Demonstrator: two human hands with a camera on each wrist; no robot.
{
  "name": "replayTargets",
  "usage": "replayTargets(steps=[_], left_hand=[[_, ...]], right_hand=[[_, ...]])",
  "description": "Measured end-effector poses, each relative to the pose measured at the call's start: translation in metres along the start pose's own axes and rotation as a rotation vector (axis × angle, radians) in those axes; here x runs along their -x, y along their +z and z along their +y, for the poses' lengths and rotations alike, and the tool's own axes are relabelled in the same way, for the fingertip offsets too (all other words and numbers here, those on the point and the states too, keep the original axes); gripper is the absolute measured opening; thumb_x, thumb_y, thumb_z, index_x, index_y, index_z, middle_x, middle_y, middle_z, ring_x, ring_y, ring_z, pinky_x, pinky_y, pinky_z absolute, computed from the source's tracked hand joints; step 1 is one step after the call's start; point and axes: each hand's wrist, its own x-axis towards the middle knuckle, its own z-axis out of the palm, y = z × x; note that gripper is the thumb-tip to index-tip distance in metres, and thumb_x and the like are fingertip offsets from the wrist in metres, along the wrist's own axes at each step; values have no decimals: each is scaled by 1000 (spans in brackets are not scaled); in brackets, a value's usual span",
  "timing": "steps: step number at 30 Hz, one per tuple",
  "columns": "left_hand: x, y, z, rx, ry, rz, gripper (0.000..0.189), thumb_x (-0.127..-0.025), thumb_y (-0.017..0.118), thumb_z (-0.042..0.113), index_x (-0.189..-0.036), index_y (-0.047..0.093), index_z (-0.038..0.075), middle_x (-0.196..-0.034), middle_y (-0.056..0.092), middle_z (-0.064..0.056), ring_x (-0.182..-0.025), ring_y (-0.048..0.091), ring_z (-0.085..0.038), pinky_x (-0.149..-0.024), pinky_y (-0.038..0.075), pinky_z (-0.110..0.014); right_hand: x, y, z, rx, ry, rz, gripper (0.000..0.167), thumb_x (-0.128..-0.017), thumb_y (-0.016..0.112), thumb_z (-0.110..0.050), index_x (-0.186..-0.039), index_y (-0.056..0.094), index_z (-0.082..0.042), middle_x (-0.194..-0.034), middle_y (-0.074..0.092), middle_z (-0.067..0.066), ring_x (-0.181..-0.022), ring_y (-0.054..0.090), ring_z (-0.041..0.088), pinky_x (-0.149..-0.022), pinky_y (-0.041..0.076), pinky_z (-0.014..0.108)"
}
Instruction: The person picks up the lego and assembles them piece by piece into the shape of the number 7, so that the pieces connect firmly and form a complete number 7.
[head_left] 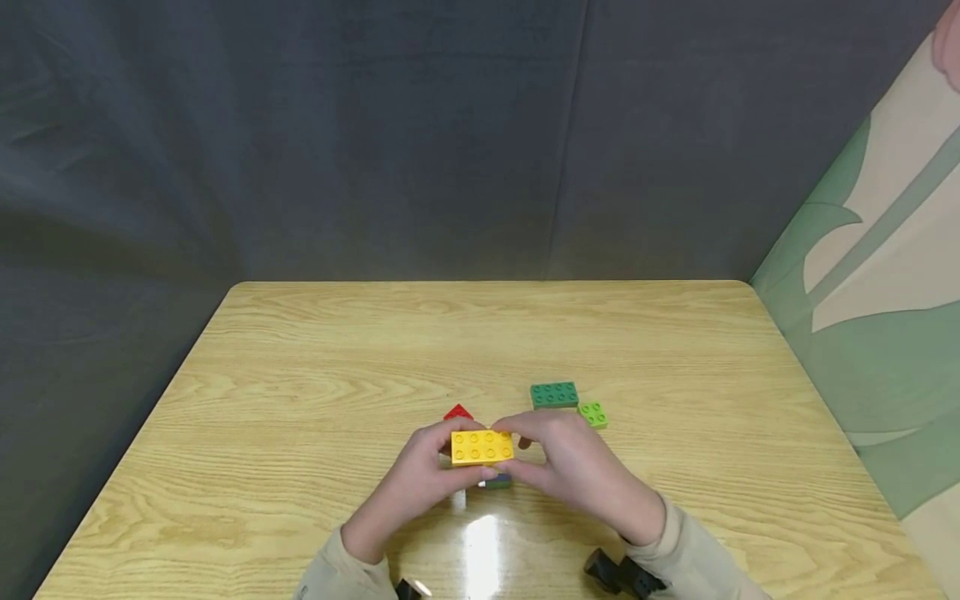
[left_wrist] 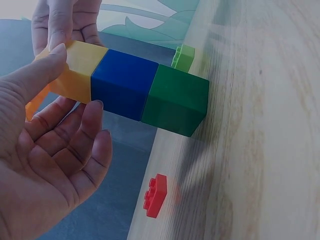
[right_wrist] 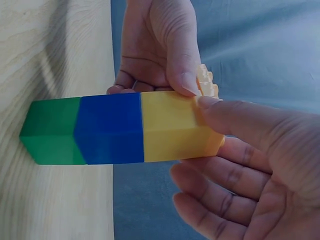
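Toward six o'clock over the table (head_left: pixel 337 358), keep the stack (head_left: pixel 482 447) square between left hand (head_left: pixel 435 462) and right hand (head_left: pixel 566 450); probably best to press evenly along the length, straight down through the studs, without twisting. Studded yellow brick (right_wrist: pixel 170 125) on top, blue brick (right_wrist: pixel 110 127) in the middle, green brick (right_wrist: pixel 55 132) at the foot, all smooth-sided, with tight-looking seams; hard to tell whether touching the table. Pinched at the yellow end by both, from nine o'clock and three, thumbs on the near side. Farther out, at eleven o'clock, red brick (head_left: pixel 458 412); at two, loose green brick (head_left: pixel 554 395); just beside it, toward three, lime brick (head_left: pixel 593 416).
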Motion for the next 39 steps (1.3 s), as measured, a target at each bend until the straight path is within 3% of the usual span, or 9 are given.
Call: replayTargets(steps=[7,21,30,39], left_hand=[[0,0,0,9,-16,-2,35,-80,82,28,-111,66,23,-100,68,12,-88,60,-15,-78,49,-32],[0,-1,0,1,18,3,37,-79,83,26,-111,66,22,-101,68,12,-89,62,-13,-81,50,-33],[4,-6,-4,-31,22,0,40,-80,82,25,-115,66,18,-103,68,8,-85,62,-14,-75,54,-32],[6,-12,-7,-82,-42,33,38,-80,81,13,-115,67,15,-89,66,2,-80,60,-17,-71,52,-28]], right_hand=[[-1,-3,-1,-28,38,-32,28,-78,83,-18,-105,74,-15,-96,72,-7,-76,62,9,-64,51,23],[-1,-3,0,-56,49,-45,29,-79,82,-15,-106,73,-14,-97,72,-6,-76,63,10,-63,50,23],[0,-1,1,-70,48,-40,29,-79,82,-18,-107,73,-15,-99,72,-6,-77,64,11,-65,53,28],[1,-1,2,-55,49,-32,32,-78,83,-17,-108,73,-15,-99,72,-6,-78,63,10,-66,51,24]])
